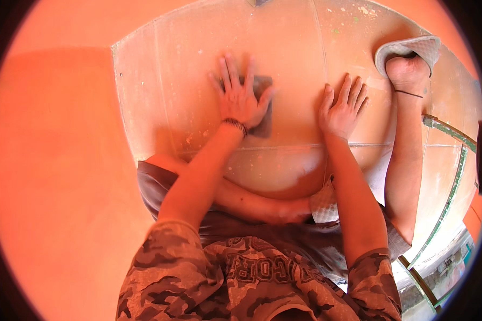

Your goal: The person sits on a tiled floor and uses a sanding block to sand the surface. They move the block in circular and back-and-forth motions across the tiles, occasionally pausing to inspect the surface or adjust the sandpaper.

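My left hand (239, 101) lies flat with its fingers spread, its palm over a thin dark grey square sheet (262, 125). The sheet's right side and lower corner show past the thumb and wrist; whether it is cloth or sandpaper I cannot tell. It rests on a pale, dusty tiled floor (294, 69) with light specks. My right hand (343, 109) is laid flat on the floor, right of the sheet and apart from it, with its fingers outstretched and nothing visible under it. A dark beaded bracelet (234, 125) circles my left wrist.
Orange walls (53, 160) border the floor at left and top. My stretched leg ends in a grey slipper (407, 51) at upper right; another slipper (324, 203) sits by my folded leg. Worn green metal bars (450, 192) run along the right, with a drop visible beyond.
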{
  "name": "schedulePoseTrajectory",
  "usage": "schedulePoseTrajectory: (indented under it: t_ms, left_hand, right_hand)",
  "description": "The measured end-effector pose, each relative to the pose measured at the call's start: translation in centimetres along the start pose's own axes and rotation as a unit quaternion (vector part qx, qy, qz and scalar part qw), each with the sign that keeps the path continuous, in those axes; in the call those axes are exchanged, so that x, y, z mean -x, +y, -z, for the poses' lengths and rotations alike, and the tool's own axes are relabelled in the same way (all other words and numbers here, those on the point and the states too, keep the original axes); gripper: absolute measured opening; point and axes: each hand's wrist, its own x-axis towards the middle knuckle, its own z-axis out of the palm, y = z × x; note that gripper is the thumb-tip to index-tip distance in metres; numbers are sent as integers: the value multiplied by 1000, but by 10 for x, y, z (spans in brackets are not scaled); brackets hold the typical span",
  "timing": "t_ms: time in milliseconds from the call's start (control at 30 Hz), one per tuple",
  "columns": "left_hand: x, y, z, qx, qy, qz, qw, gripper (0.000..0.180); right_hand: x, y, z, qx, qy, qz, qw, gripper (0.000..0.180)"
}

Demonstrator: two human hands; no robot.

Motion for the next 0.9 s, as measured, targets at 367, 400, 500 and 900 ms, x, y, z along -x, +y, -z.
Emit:
schedulePoseTrajectory:
  t_ms: [367, 400, 500, 900]
  left_hand:
    - [0, 23, 4, -28, -1, 31, 999, 92]
    - [-43, 6, 10, -16, 28, 64, 997, 92]
    - [-9, 23, -4, -33, 12, 62, 997, 92]
    - [55, 84, -11, -21, -40, 46, 998, 95]
  right_hand:
    - [0, 4, -6, -27, 28, -3, 999, 61]
    - [-4, -3, -7, -41, 29, -1, 999, 61]
    - [3, -4, -2, -30, 14, -1, 999, 61]
    - [7, 8, -9, -9, 28, 2, 1000, 62]
